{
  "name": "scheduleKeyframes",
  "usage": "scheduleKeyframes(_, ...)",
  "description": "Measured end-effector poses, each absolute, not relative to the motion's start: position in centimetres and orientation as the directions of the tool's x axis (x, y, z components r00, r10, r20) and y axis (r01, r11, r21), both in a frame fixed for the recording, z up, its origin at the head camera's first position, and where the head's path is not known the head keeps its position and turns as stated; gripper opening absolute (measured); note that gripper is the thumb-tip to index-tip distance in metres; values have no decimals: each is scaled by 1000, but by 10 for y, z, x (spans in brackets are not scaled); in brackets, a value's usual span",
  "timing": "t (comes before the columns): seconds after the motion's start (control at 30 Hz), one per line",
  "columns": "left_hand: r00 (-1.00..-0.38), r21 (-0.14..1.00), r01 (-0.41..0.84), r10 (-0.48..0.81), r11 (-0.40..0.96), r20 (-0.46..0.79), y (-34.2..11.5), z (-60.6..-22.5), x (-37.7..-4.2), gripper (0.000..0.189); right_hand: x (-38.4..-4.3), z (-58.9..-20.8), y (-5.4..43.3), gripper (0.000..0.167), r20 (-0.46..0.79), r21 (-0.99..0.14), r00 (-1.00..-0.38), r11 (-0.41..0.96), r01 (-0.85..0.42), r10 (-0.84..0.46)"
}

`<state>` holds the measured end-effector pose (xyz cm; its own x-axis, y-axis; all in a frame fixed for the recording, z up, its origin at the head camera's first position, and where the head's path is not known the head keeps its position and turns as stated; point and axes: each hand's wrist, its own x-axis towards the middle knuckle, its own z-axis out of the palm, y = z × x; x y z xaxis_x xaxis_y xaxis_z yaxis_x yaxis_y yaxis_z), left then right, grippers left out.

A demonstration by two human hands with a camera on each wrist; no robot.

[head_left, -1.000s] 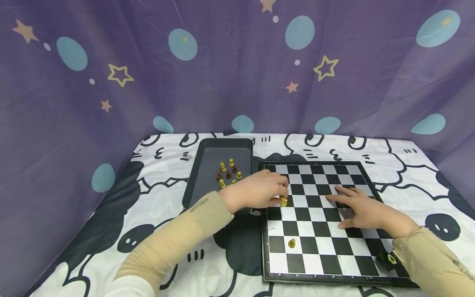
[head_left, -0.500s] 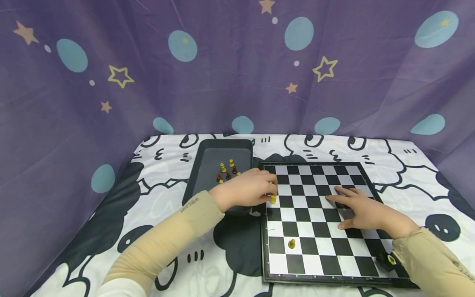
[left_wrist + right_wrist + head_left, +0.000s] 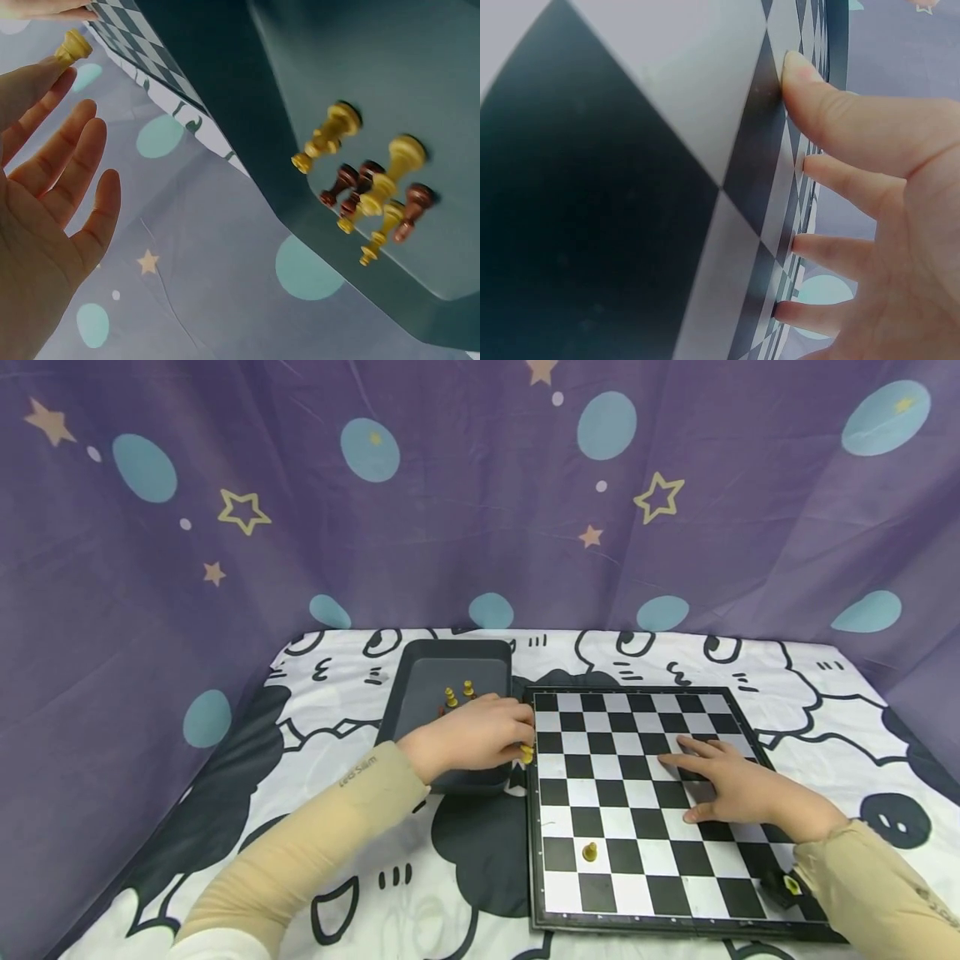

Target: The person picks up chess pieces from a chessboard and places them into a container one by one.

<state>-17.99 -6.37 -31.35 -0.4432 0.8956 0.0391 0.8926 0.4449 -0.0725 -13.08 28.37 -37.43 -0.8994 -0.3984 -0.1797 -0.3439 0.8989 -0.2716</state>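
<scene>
Between thumb and index finger, my left hand (image 3: 480,733) pinches a small yellow chess piece (image 3: 73,46). In the head view this hand is over the right rim of a dark grey tray (image 3: 412,693), beside the chessboard's left edge. The left wrist view shows yellow chess pieces (image 3: 405,156) and dark red ones (image 3: 420,198) in the tray. My right hand (image 3: 738,785) rests on the chessboard (image 3: 641,793) with fingers spread, and its fingertips touch the squares in the right wrist view. It holds nothing.
One yellow chess piece (image 3: 590,852) stands on the board near its front left corner. A black object with a yellow spot (image 3: 787,887) is beside the right sleeve. A cartoon-print cloth (image 3: 420,893) covers the table, and a purple curtain (image 3: 465,527) hangs behind.
My left hand has moved left with the yellow chess piece, from over the board to the tray's rim, covering more pieces in the tray. The right hand has stayed put.
</scene>
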Motion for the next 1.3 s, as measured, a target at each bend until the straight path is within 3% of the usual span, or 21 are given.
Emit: scheduleKeyframes(1.3, -595, -48, 802, 803, 596, 35, -136, -313, -194, 11, -132, -375, 284, 83, -204, -271, -899, 905, -329, -387)
